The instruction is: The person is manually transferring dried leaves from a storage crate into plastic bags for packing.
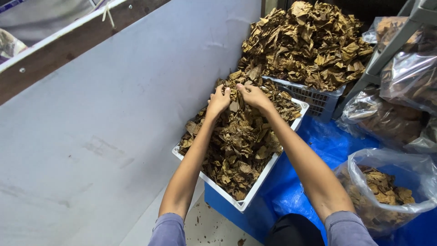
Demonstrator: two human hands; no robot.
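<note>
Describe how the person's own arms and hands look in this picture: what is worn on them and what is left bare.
Both forearms are bare from above the elbow down. The left hand and right hand wear no gloves, and no rings, watch or bracelet show. Each upper arm ends in a pushed-up sleeve of plain greyish-lavender cloth: the left sleeve and right sleeve.

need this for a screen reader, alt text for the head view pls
Two bare hands, left hand and right hand, dig into dried brown leaves heaped in a white crate. A second heaped crate stands behind; clear bags of leaves sit right.
</note>
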